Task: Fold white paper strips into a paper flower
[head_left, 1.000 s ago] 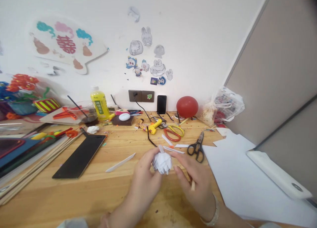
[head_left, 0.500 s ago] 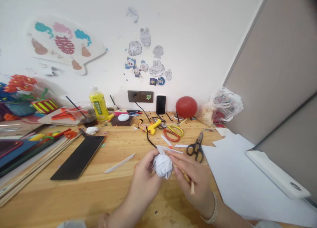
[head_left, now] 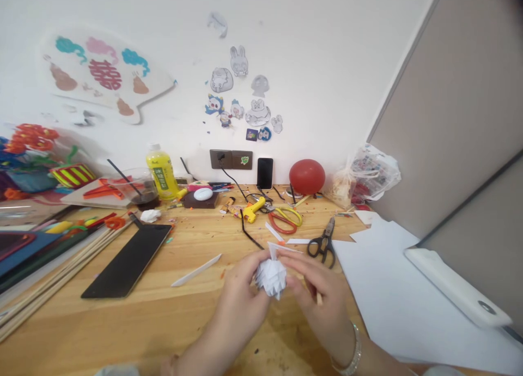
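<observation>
Between my hands is a round white folded-paper ball (head_left: pixel 271 278) with many pointed layers, and a white paper strip (head_left: pixel 273 249) sticks up from its top. My left hand (head_left: pixel 244 290) is closed around the ball's left side. My right hand (head_left: pixel 317 292) is at its right, fingertips at the strip's base, and it grips a thin wooden stick (head_left: pixel 319 298), mostly hidden by the fingers. Black-handled scissors (head_left: pixel 322 245) lie just beyond my right hand. Another white strip (head_left: pixel 196 271) lies on the wooden table (head_left: pixel 163 332) to the left.
A yellow glue gun (head_left: pixel 254 209), red-and-yellow scissors (head_left: pixel 286 219) and more paper strips lie behind my hands. A black board (head_left: pixel 128 261) and long sticks are left; white paper sheets (head_left: pixel 376 289) are right. At the back stand a yellow bottle (head_left: pixel 162 171), a phone (head_left: pixel 265 173) and a red balloon (head_left: pixel 307 176).
The paper ball has turned slightly in my hands, and its upright strip now leans differently. The wooden stick in my right hand shows less than before.
</observation>
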`<state>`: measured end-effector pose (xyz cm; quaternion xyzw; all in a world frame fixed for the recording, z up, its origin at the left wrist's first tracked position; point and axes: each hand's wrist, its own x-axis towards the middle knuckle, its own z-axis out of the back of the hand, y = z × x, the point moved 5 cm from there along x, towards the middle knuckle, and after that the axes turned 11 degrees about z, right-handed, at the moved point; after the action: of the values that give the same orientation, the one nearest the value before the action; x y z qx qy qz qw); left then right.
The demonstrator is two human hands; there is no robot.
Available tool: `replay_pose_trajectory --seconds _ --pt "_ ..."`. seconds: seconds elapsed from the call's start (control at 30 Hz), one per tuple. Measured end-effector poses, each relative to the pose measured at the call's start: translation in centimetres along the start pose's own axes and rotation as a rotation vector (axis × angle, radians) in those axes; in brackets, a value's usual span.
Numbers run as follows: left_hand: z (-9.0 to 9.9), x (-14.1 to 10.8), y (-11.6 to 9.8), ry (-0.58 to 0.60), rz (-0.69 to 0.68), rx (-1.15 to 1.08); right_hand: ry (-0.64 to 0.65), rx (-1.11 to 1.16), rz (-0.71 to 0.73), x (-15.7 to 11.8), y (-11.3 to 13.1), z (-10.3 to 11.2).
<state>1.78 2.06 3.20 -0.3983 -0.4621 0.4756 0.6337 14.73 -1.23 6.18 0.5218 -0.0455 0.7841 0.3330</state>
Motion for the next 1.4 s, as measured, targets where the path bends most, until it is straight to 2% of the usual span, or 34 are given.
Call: replay_pose_trajectory --seconds 0.1,0.2,0.4,0.5,0.6,0.77,0.97,1.03,1.1,1.23,1.4 --pt "0.1 -0.1 -0.4 -0.004 -0.067 0.096 0.028 0.0 0.097 -0.3 0.3 -0.5" --pt "0.2 -0.1 -1.0 -0.013 -0.131 0.165 0.033 -0.01 0.118 -0.3 0.4 -0.4" --pt "-0.2 -0.1 -1.1 0.038 -0.208 0.305 -0.013 -0.002 -0.119 0.2 -1.1 0.2" --pt "-0.6 -0.4 -1.0 0.074 -0.234 0.355 -0.005 0.0 -0.159 0.3 -1.6 0.0" --pt "-0.8 -0.5 -0.9 0.099 -0.221 0.359 0.033 0.03 -0.154 0.4 -1.8 -0.2" --pt "-0.8 -0.5 -0.9 0.122 -0.191 0.314 0.097 0.138 -0.061 1.0 -1.3 0.0" --pt "-0.6 -0.5 -1.2 0.088 -0.223 0.265 0.051 0.149 -0.112 1.1 -1.4 0.2" --pt "-0.4 -0.4 -0.9 0.042 -0.17 0.202 -0.006 0.154 -0.145 0.9 -1.6 0.4" --pt "-0.3 -0.2 -0.3 -0.005 -0.061 0.075 -0.057 0.135 -0.181 0.6 -1.9 0.5" --pt "-1.0 0.3 0.3 0.046 0.172 -0.277 -0.077 0.051 -0.184 0.1 -2.2 0.6" --pt "-0.7 0.6 -0.4 0.015 0.198 -0.365 -0.04 0.024 -0.094 0.4 -1.6 0.7"
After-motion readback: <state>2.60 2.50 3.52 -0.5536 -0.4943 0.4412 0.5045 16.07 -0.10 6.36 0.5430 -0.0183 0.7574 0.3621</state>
